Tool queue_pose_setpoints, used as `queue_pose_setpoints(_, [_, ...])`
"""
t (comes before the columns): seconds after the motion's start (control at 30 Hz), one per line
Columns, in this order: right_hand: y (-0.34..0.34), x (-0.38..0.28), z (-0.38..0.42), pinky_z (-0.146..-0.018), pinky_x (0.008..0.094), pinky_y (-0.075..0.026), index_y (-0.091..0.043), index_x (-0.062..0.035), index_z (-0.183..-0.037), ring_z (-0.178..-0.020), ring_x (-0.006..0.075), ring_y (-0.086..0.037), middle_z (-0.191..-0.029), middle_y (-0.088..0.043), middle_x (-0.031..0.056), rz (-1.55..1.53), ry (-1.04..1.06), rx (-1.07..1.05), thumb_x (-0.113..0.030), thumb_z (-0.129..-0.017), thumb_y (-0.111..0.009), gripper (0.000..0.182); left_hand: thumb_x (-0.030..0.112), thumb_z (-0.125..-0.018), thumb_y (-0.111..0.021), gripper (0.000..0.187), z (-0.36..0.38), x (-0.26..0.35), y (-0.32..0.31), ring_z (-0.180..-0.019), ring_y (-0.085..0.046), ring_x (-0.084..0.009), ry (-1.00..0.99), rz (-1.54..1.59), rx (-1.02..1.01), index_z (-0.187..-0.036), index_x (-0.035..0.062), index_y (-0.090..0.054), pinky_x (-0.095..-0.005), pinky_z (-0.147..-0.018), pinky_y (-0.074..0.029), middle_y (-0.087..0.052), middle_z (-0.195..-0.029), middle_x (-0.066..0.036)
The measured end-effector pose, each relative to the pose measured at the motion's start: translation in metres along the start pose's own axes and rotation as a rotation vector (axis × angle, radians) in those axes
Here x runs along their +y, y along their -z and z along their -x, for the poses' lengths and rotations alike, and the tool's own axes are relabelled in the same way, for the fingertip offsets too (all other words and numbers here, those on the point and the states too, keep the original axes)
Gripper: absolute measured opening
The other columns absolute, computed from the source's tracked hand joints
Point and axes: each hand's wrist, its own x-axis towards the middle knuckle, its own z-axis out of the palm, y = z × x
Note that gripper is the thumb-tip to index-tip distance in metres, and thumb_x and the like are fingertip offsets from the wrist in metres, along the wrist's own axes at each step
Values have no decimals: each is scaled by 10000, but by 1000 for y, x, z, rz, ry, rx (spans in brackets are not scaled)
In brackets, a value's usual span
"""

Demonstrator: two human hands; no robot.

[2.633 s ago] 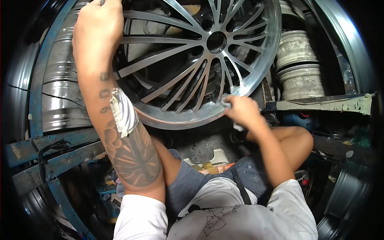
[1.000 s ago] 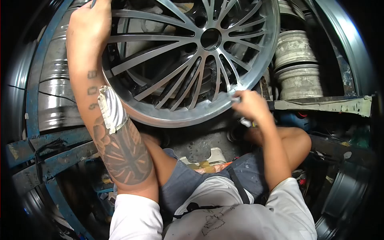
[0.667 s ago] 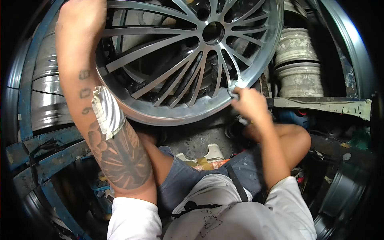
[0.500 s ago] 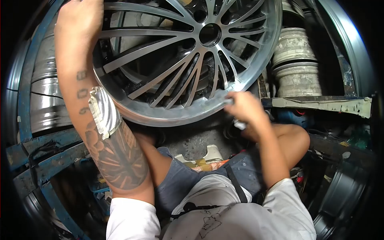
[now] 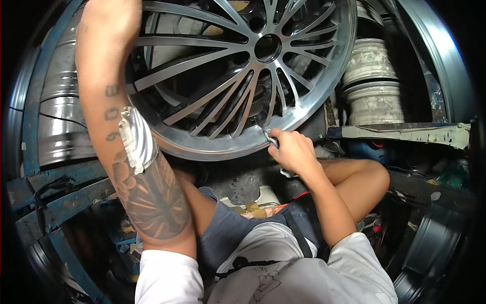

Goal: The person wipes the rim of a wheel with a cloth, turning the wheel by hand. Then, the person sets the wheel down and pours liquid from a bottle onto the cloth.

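A multi-spoke alloy wheel [image 5: 223,147] with dark inner faces and bright machined spokes is tilted up in front of me. My right hand [image 5: 296,152] is closed round a folded grey-white sheet [image 5: 270,138], which could be cloth or sandpaper. It presses the sheet against the wheel's lower lip, and a pale end hangs below the hand. My left hand [image 5: 114,12] is at the wheel's upper left side, with its fingers cut off by the frame's top edge. Silver material is taped to my left forearm.
Stacked bare rims [image 5: 373,104] stand on a ledge [image 5: 405,133] at right, and shiny rims [image 5: 63,119] on the left. A blue metal frame [image 5: 66,187] runs along the left side. More dark rims [image 5: 435,238] lie at lower right. My bent knees flank the floor below the wheel.
My right hand has slid left along the wheel's lower lip with the folded sheet. My left arm and the wheel have shifted slightly to the right in view.
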Motion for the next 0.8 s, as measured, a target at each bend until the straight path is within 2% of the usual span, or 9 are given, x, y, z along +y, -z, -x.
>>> queue_pose_setpoints(0.13, [46,60,-29,-919,460,-585,-765,-215,-1207,-993,339,-746,-1033,-772,169,115,-107,89,-299,-823,-727,394,423,-1058,-554,495,9,-8,-19,-653,-536,-214,-111,-50,129,-1050,-34,-744,-394,-669,-449,-647,-718,-208])
queue_pose_setpoints(0.17, [73,66,-36,-900,463,-590,-765,-201,-1182,-978,321,-750,-1042,-771,155,136,-165,8,-271,-840,-707,355,423,-1058,-553,497,12,-8,-20,-652,-537,-218,-117,-96,148,-1049,-36,-743,-396,-669,-448,-647,-717,-208])
queue_pose_setpoints(0.27, [34,45,-21,-861,480,-599,-755,-170,-1113,-923,344,-754,-971,-767,165,281,-33,94,-272,-838,-698,299,424,-1058,-551,504,12,-3,-19,-649,-541,-230,-145,-231,224,-1047,-41,-742,-402,-666,-447,-645,-714,-209])
queue_pose_setpoints(0.37, [12,2,1,-890,482,-589,-752,-192,-1161,-969,375,-742,-1028,-760,197,133,4,-41,-335,-814,-723,377,432,-1055,-543,495,4,-5,-11,-669,-589,-311,-66,-179,145,-1071,-23,-740,-432,-677,-453,-656,-755,-249])
queue_pose_setpoints(0.5, [65,71,-42,-883,480,-592,-751,-199,-1197,-970,350,-747,-1040,-767,174,187,-108,36,-334,-811,-733,409,431,-1051,-544,470,4,-4,2,-706,-624,-361,-10,-94,-26,-1068,4,-740,-447,-691,-463,-663,-798,-270])
queue_pose_setpoints(0.6, [33,51,-28,-873,489,-595,-750,-188,-1184,-966,353,-748,-1042,-765,183,313,-53,52,-327,-814,-725,396,412,-1049,-549,462,0,-8,2,-684,-609,-329,-62,-47,26,-1041,-8,-740,-425,-686,-467,-654,-773,-257])
queue_pose_setpoints(0.67, [12,7,-4,-889,493,-590,-741,-188,-1191,-986,358,-745,-1042,-760,199,217,-31,-48,-304,-815,-713,395,397,-1048,-554,455,0,-13,0,-662,-592,-302,-104,-9,38,-1019,-18,-740,-406,-680,-470,-645,-749,-246])
queue_pose_setpoints(0.7, [10,-2,3,-897,492,-588,-737,-195,-1204,-994,359,-744,-1042,-759,204,157,-6,-80,-302,-813,-710,406,394,-1048,-560,468,-2,-13,-1,-639,-572,-278,-5,0,12,-986,-35,-736,-398,-670,-465,-632,-717,-233])
queue_pose_setpoints(0.8, [49,58,-32,-865,481,-600,-749,-223,-1210,-953,348,-754,-1015,-765,193,241,-41,44,-314,-810,-709,412,394,-1049,-573,501,4,-9,-13,-603,-528,-222,-33,77,107,-909,-66,-713,-386,-628,-438,-592,-654,-184])
